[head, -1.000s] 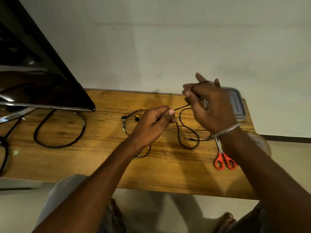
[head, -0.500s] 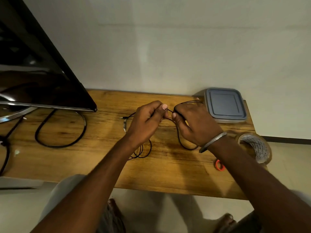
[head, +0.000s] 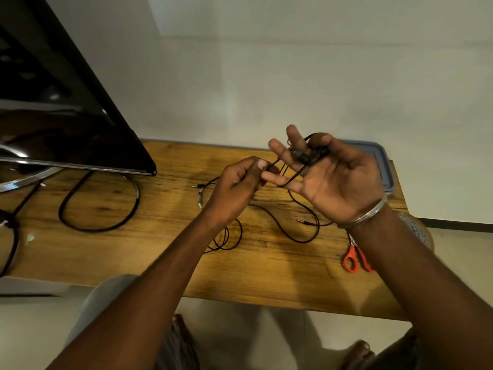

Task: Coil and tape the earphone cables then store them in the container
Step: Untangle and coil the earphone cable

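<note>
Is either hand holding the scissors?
No, the scissors lie on the table; the left hand and right hand hold the cable.

A plain, pale wall (head: pixel 293 76) fills the upper half of the frame, with a brighter patch of light at the top centre and a dark skirting strip (head: pixel 458 222) at its foot near the right edge. Below it a wooden table (head: pixel 112 252) with a warm, grainy top runs across the middle. At the upper left it carries a large dark screen (head: pixel 53 116) on a curved silver stand (head: pixel 24 182), with a thick black cord (head: pixel 98 230) looped on the wood beneath. Pale, smooth floor (head: pixel 26 329) shows at the lower left and at the right edge beyond the table.
</note>
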